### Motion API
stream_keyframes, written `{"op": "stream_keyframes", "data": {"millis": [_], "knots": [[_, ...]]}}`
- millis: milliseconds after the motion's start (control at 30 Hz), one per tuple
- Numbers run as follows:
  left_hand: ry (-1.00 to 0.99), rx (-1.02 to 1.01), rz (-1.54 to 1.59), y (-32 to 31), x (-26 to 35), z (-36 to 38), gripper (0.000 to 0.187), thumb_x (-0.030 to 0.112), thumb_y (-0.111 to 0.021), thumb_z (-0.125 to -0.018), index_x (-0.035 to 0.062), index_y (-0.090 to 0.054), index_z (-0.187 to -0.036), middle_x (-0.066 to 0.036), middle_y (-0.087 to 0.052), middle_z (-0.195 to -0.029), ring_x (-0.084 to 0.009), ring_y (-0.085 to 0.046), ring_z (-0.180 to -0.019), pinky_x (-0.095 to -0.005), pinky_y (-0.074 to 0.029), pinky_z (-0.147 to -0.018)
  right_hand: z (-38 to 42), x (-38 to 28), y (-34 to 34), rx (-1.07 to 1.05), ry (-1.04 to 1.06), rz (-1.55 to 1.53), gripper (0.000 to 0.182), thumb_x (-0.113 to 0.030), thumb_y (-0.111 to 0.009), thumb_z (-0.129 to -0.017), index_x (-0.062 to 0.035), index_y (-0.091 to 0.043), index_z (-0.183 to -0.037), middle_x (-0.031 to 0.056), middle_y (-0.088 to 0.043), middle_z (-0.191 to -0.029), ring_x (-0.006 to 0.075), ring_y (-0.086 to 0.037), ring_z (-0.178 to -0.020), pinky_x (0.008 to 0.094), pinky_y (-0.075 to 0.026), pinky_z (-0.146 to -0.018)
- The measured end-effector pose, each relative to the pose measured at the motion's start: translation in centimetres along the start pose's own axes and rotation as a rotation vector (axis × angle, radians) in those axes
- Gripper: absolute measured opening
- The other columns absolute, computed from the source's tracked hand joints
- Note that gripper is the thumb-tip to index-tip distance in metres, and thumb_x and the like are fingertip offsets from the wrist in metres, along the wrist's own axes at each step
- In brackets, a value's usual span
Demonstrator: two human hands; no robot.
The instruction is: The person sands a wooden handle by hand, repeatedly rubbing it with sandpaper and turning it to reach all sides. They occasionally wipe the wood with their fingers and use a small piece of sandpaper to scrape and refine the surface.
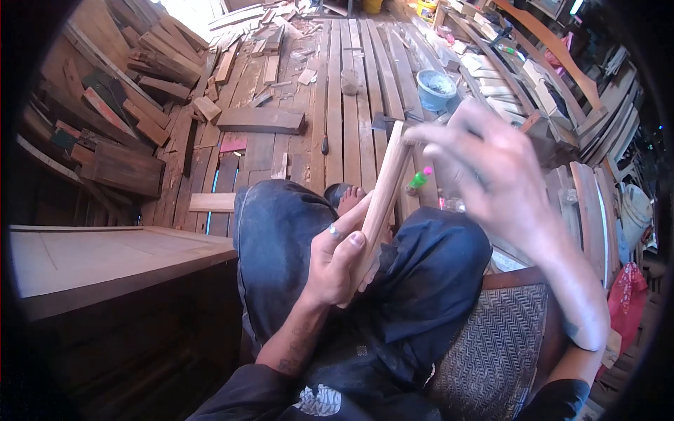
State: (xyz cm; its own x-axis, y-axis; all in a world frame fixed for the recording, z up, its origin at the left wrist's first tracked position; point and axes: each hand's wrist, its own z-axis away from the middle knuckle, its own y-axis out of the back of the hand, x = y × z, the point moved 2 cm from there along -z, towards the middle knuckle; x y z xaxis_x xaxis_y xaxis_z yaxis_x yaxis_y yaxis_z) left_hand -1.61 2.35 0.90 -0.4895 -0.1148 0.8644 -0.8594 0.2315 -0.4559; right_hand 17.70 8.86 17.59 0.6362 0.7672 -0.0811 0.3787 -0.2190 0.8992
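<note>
My left hand, with a ring on one finger, is wrapped round the lower part of a pale wooden bar. The bar slants up and away above my lap, its far end tipped to the right. Beside that upper end is my right hand, blurred by motion. Its fingertips reach the bar's right side near the top; whether they pinch anything I cannot make out. Behind the bar, a green bottle with a pink cap shows by my right knee.
A pale wooden panel lies close on my left, a woven seat on my right. Ahead on the plank floor are a thick wood block and a light-blue bucket. Stacked timber lines the left; more boards stand right.
</note>
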Motion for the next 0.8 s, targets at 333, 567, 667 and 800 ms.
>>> {"op": "stream_keyframes", "data": {"millis": [333, 567, 667, 800], "knots": [[0.056, -0.003, 0.024, 0.2, 0.0, 0.0, 0.061, 0.024, -0.05, -0.109, -0.0059, -0.041, -0.162, -0.016, -0.073, -0.113, -0.012, -0.063, -0.063, -0.0245, -0.049, -0.052, 0.3, -0.6, -0.7, -0.01, 0.019, -0.034, 0.033, -0.008, -0.077, -0.092, -0.0152, -0.077, -0.124, 0.0076, -0.055, -0.085, 0.0265, -0.062, -0.077, 0.041, -0.051, -0.069], [0.103, 0.002, 0.025, -0.2, 0.5, 0.2, 0.062, 0.025, -0.05, -0.109, -0.0061, -0.041, -0.162, -0.013, -0.071, -0.11, -0.0111, -0.06, -0.061, -0.0239, -0.049, -0.051, -0.2, -0.9, -0.2, 0.031, 0.03, -0.009, 0.035, -0.004, -0.076, -0.09, -0.013, -0.077, -0.124, 0.0089, -0.055, -0.086, 0.0289, -0.062, -0.078, 0.0438, -0.051, -0.07], [0.107, 0.004, 0.061, -0.6, 0.6, 0.1, 0.061, 0.024, -0.051, -0.109, -0.0062, -0.042, -0.162, -0.014, -0.07, -0.11, -0.0109, -0.059, -0.058, -0.0243, -0.048, -0.05, 0.0, -0.7, -0.2, 0.006, 0.021, 0.0, 0.036, -0.005, -0.076, -0.09, -0.0123, -0.076, -0.125, 0.0094, -0.055, -0.087, 0.0288, -0.061, -0.076, 0.0431, -0.05, -0.07], [0.036, -0.007, 0.027, 0.0, 0.0, 0.2, 0.06, 0.024, -0.051, -0.11, -0.0062, -0.042, -0.162, -0.015, -0.071, -0.111, -0.0113, -0.058, -0.056, -0.0248, -0.048, -0.049, 0.1, -1.3, -0.2, 0.037, 0.024, -0.025, 0.036, -0.004, -0.075, -0.09, -0.0111, -0.077, -0.125, 0.0099, -0.054, -0.085, 0.028, -0.06, -0.075, 0.0427, -0.05, -0.069]]}}
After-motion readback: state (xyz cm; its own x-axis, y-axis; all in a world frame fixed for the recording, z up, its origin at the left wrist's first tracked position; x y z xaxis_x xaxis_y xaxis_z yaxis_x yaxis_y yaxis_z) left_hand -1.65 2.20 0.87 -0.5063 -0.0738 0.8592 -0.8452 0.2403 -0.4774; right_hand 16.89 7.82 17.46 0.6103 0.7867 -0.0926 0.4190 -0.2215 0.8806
